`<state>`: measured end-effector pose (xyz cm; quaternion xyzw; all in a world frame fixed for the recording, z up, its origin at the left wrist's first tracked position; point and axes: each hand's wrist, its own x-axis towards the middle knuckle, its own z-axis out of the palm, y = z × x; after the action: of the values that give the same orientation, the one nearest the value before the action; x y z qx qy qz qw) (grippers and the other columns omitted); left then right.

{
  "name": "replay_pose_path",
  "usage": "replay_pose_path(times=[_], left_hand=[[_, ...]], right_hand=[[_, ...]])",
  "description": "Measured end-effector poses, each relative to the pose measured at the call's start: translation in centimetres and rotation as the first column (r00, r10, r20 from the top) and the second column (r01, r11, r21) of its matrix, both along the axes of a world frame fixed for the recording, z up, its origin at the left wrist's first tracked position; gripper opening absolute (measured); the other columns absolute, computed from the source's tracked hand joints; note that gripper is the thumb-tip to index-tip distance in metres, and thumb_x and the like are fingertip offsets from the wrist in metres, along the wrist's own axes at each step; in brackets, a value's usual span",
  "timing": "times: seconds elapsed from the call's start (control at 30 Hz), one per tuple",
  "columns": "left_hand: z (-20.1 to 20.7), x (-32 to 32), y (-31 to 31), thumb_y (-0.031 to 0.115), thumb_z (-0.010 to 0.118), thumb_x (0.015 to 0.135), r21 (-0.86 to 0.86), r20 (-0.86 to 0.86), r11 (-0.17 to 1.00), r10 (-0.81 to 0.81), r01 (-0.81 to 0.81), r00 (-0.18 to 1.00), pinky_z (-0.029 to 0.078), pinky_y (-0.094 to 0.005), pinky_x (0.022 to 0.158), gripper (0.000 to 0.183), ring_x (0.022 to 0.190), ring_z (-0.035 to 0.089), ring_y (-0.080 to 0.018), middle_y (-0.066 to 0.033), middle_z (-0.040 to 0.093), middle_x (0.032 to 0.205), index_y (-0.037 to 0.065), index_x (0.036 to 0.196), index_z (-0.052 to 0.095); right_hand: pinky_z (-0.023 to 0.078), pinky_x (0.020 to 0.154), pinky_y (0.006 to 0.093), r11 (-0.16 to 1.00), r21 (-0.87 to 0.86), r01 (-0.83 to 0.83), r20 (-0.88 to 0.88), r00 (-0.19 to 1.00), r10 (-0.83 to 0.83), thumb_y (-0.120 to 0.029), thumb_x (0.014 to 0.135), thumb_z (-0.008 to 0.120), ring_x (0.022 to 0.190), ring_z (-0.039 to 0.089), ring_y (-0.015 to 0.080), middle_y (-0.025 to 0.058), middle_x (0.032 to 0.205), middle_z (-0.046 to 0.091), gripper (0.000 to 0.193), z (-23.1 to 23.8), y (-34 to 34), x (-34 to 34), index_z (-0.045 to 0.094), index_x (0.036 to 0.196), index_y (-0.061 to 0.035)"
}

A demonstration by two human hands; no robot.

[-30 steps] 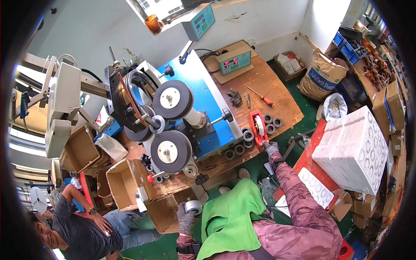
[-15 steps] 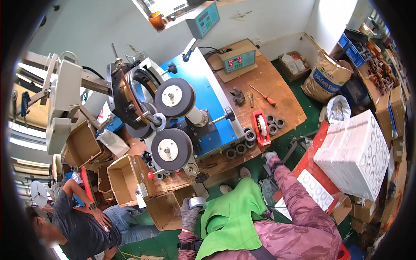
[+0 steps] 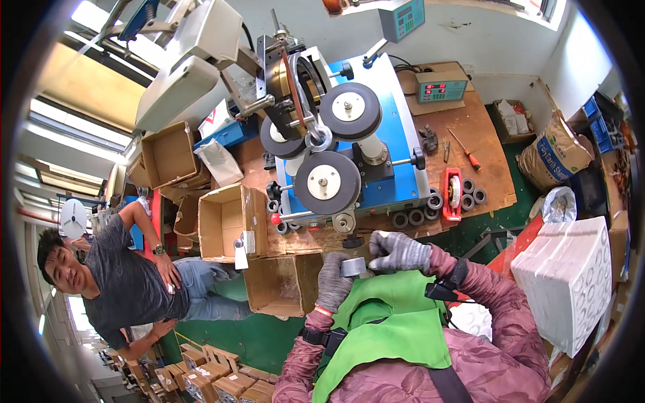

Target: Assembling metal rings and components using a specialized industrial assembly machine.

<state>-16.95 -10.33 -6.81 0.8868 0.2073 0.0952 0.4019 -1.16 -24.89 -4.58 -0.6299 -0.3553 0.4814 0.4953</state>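
My left hand [image 3: 334,285], in a grey knit glove, is closed around a thick silver-grey ring [image 3: 353,266] in front of the green apron [image 3: 383,309]. Just right of that ring is my right hand [image 3: 403,252], also gloved, its fingers curled in toward it; whatever they pinch, if anything, is too small to make out. Beyond the hands stands a blue-topped machine with black rollers [image 3: 327,183], and a similar ring [image 3: 319,138] sits between its rollers. On the bench, a red tape dispenser [image 3: 452,195] stands beside several dark rings [image 3: 468,196].
An open cardboard box [image 3: 282,285] lies left of my left hand, another [image 3: 232,221] behind it. A screwdriver [image 3: 474,160] and a control box [image 3: 441,89] lie on the bench [image 3: 487,141]. White foam blocks [image 3: 568,282] stand at right. A co-worker [image 3: 144,269] is at left.
My right hand has come from beside the tape dispenser to the ring in my left hand. The left hand has risen with the ring. The view has swung left.
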Motion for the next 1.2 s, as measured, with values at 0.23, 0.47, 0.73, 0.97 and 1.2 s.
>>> replay_pose_path(times=[0.23,0.47,0.73,0.97,1.2], left_hand=[[0.3,-0.5,-1.8,0.011,0.069,0.064,0.024,0.086,1.000,0.014,-0.016,0.996,0.046,-0.0347,0.063,0.030,0.073,0.056,-0.0286,-0.0121,0.052,0.081,0.006,0.087,0.051],[-0.2,-2.2,-0.6,0.003,0.067,0.068,-0.528,0.003,0.832,0.205,-0.173,0.979,0.047,-0.0268,0.063,0.031,0.072,0.055,-0.0131,-0.0046,0.056,0.082,0.007,0.092,0.049],[-1.2,-4.3,4.2,0.003,0.067,0.067,-0.449,0.001,0.886,0.128,-0.114,0.992,0.046,-0.0272,0.067,0.033,0.076,0.054,-0.0123,-0.0056,0.057,0.085,0.006,0.095,0.050],[-2.1,-7.3,10.6,0.012,0.072,0.062,-0.443,-0.106,0.892,0.048,-0.090,0.993,0.047,-0.0318,0.072,0.048,0.081,0.057,-0.0202,-0.0102,0.057,0.092,0.005,0.102,0.047],[-3.0,-9.8,17.4,0.006,0.061,0.067,-0.907,-0.092,0.400,0.110,-0.129,0.990,0.052,-0.0280,0.060,0.042,0.081,0.056,-0.0166,-0.0064,0.054,0.093,0.002,0.107,0.050]], right_hand=[[0.044,0.062,0.0363,0.956,-0.257,-0.139,0.360,0.905,0.228,-0.041,0.065,0.068,0.069,0.058,0.0281,0.0141,0.073,0.059,0.044,2.1,2.9,-0.3,0.054,0.083,-0.0035],[0.046,0.068,0.0350,0.984,-0.180,-0.020,0.414,0.905,0.094,-0.030,0.067,0.070,0.074,0.058,0.0263,0.0128,0.076,0.059,0.032,-5.0,0.7,0.3,0.060,0.085,-0.0061],[0.044,0.071,0.0375,0.966,0.206,-0.155,0.704,0.710,-0.036,-0.026,0.069,0.069,0.080,0.053,0.0283,0.0113,0.087,0.055,0.032,1.3,7.9,-5.7,0.060,0.092,-0.0064],[0.043,0.074,0.0372,0.960,0.210,-0.183,0.476,0.877,0.063,-0.037,0.076,0.061,0.083,0.052,0.0278,0.0128,0.088,0.055,0.035,-0.8,13.1,-8.7,0.060,0.089,-0.0041],[0.036,0.088,0.0363,0.964,0.218,-0.155,0.225,0.969,0.105,-0.037,0.083,0.051,0.101,0.046,0.0252,0.0120,0.104,0.053,0.039,-3.9,14.4,-10.9,0.057,0.101,-0.0037]])
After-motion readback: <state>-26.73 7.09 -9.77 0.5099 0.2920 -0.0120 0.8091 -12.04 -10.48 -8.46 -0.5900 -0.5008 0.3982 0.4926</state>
